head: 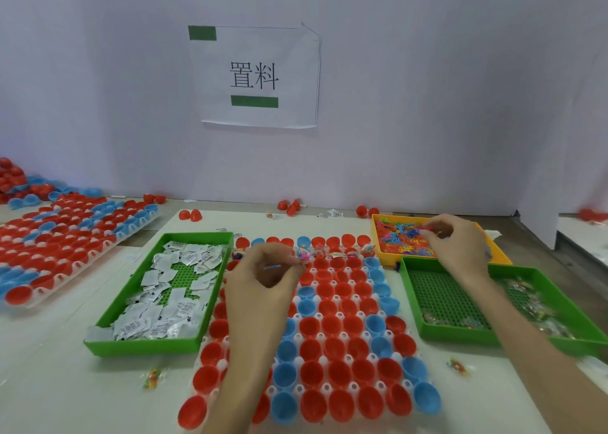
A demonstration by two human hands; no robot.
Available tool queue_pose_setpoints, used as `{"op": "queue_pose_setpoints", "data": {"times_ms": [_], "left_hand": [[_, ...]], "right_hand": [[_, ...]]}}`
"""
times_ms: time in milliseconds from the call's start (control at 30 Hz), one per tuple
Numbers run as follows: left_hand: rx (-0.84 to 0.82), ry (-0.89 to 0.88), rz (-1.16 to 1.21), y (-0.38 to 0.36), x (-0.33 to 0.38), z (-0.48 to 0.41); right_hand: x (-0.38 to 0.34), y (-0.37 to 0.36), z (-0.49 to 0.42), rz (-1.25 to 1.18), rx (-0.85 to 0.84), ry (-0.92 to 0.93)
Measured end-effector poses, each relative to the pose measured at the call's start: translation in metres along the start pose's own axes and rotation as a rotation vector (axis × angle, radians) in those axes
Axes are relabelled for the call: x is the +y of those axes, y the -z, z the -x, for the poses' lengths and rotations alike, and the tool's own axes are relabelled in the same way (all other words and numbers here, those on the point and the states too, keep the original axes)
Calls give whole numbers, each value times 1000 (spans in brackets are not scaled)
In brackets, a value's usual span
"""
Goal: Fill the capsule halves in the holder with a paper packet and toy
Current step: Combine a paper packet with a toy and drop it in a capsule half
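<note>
Most of the job left to do, going by the head view. Can spot colourful bits (306,254) in only one row of capsule halves (332,326) near the far edge of the holder (297,338). Nothing visible in the nearer red and blue rows, so barely started by the look of it. Plenty of packets (164,321) loose in the green tray (141,346) just beside the holder's left side, and toys (398,239) heaped in the yellow tray (500,257) off the far right corner.

Got the left hand (263,288) raised over the holder's far left part, fingers (292,264) curled and pinched on a thin blue-and-red piece (273,266), just beside that filled row. Got the right hand (457,246) over the yellow tray, fingers (431,234) bunched onto a pink bit (427,227), can't tell exactly what. Probably a drop into the next bare cup coming up, then packets for the lot.
</note>
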State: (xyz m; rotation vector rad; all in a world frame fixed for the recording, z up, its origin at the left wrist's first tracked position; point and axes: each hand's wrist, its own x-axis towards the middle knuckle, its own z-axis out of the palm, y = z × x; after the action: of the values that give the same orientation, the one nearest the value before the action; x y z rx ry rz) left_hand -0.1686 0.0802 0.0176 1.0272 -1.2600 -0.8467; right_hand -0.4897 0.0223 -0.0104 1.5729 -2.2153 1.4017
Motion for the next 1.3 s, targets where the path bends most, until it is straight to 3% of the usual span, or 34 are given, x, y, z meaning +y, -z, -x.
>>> {"op": "queue_pose_setpoints", "data": {"times_ms": [167, 267, 400, 567, 767, 933, 1167, 1300], "left_hand": [[-46, 67, 102, -19, 1, 17], [-29, 119, 158, -28, -2, 26], [44, 199, 242, -30, -7, 40], [22, 220, 229, -36, -7, 54], [-69, 235, 169, -39, -5, 63], [-107, 243, 136, -35, -3, 64], [-176, 238, 149, -31, 2, 66], [-146, 224, 162, -28, 0, 68]], "right_hand": [[-65, 24, 57, -682, -305, -59], [-96, 28, 75, -862, -532, -52], [-117, 34, 89, -816, -699, 35], [-120, 30, 95, -663, -677, 158], [-118, 31, 94, -681, -721, 174], [-116, 32, 94, -597, -747, 296], [-116, 27, 95, -582, -703, 308], [-119, 39, 92, -643, -845, 251]]}}
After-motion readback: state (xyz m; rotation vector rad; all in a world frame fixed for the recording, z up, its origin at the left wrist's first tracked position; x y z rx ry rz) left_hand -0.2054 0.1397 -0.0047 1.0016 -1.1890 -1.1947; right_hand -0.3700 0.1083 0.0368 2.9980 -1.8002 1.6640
